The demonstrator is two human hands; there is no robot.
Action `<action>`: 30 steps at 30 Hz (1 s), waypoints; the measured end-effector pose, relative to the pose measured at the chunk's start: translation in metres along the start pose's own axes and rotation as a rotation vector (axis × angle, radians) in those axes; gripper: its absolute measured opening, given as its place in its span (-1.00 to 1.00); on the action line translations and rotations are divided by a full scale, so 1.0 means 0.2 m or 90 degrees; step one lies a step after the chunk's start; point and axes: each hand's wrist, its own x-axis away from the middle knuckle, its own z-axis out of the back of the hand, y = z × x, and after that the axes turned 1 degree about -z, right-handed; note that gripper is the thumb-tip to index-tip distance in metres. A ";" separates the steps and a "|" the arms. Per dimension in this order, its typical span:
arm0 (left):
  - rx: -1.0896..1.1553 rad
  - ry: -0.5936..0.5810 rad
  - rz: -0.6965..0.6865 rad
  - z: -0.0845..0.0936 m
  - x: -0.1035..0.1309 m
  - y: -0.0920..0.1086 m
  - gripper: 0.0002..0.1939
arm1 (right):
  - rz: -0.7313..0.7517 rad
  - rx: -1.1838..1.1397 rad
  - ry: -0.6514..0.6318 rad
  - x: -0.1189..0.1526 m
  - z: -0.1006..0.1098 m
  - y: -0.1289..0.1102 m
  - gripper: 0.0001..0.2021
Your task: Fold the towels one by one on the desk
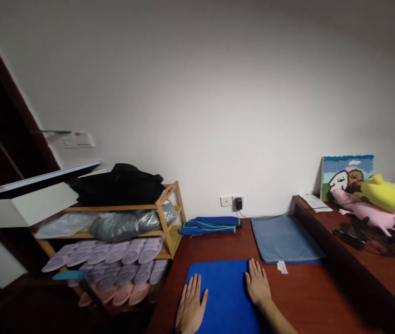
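Before you, the flat blue cloth point(225, 299) looks smooth and matt, the wooden tabletop point(218, 248) faintly glossy, the grey plastic bag point(124, 225) shiny and crinkled.

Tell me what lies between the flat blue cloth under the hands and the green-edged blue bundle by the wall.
In the head view, bare reddish-brown tabletop separates the flat blue cloth from the green-edged bundle.

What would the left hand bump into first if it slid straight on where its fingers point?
Probably the green-edged blue cloth, lying past the flat blue cloth that the left hand rests on.
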 end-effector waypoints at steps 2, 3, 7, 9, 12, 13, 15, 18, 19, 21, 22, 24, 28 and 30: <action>-0.001 -0.004 -0.004 -0.01 -0.01 -0.01 -0.29 | -0.004 0.005 -0.001 -0.02 -0.01 0.01 -0.33; -0.001 -0.008 -0.004 -0.01 -0.01 -0.01 -0.28 | -0.003 0.004 0.003 -0.03 -0.01 0.01 -0.33; 0.010 -0.018 -0.002 -0.01 -0.02 -0.04 -0.28 | 0.008 -0.023 0.017 -0.02 -0.03 0.03 -0.34; 0.018 -0.015 -0.001 -0.01 -0.02 -0.05 -0.27 | 0.009 -0.037 0.026 -0.02 -0.03 0.03 -0.35; 0.026 0.020 0.001 -0.01 -0.03 -0.01 -0.30 | 0.008 -0.056 0.035 -0.03 -0.03 0.03 -0.36; 0.031 0.037 -0.010 0.00 -0.05 0.04 -0.32 | 0.009 -0.060 0.038 -0.03 -0.04 0.03 -0.36; 0.051 0.054 -0.074 0.01 -0.09 0.19 -0.36 | 0.011 -0.062 0.041 -0.03 -0.03 0.03 -0.36; 0.098 0.010 -0.225 0.03 -0.17 0.51 -0.39 | 0.015 -0.054 0.037 -0.02 -0.03 0.04 -0.35; 0.111 -0.018 -0.252 0.02 -0.20 0.61 -0.39 | 0.019 -0.047 0.031 -0.01 -0.02 0.04 -0.35; 0.120 -0.077 -0.251 0.02 -0.26 0.76 -0.37 | 0.027 -0.034 0.022 -0.01 -0.03 0.05 -0.35; 0.119 -0.102 -0.246 0.01 -0.28 0.79 -0.36 | 0.029 -0.030 0.021 -0.01 -0.03 0.05 -0.35; 0.110 -0.128 -0.235 0.00 -0.30 0.75 -0.33 | 0.026 -0.030 0.031 -0.02 -0.05 0.05 -0.35; 0.072 -0.107 -0.158 0.02 -0.28 0.38 -0.31 | 0.014 -0.023 0.049 -0.03 -0.10 0.06 -0.34; 0.041 -0.085 -0.088 0.03 -0.26 0.15 -0.30 | 0.015 -0.013 0.049 -0.03 -0.12 0.06 -0.33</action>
